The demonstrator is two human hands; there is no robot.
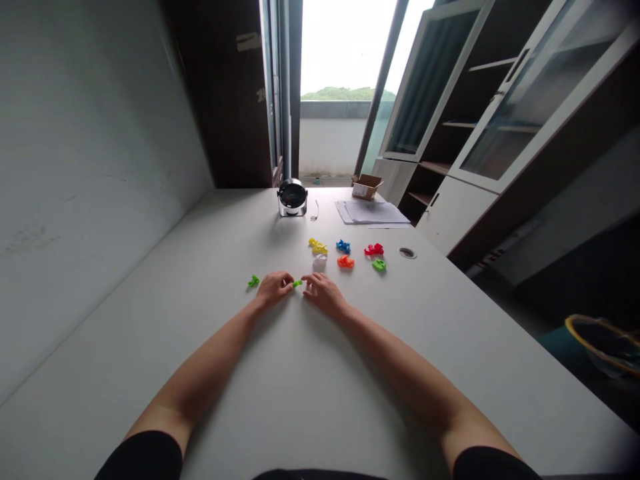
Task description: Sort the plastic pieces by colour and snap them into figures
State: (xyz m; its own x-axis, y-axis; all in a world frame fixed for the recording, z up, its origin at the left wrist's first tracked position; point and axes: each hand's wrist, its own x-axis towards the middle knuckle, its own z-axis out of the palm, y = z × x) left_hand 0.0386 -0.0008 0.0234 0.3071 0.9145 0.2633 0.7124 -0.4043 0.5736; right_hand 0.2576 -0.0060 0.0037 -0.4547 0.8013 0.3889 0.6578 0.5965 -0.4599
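Both my hands rest on the white table (300,373), close together. My left hand (274,288) and my right hand (323,292) pinch a small green plastic piece (298,283) between their fingertips. Another green piece (253,281) lies just left of my left hand. Beyond my hands lie more small plastic pieces: a yellow one (318,246), a blue one (343,246), a red one (374,250), an orange one (345,262), a green one (379,265) and a white one (319,261).
A small round metal fan (293,198) stands at the table's far end, with papers (371,213) and a small cardboard box (366,187) to its right. A cable hole (407,253) sits near the right edge. Cabinets (480,133) stand on the right, a wall on the left.
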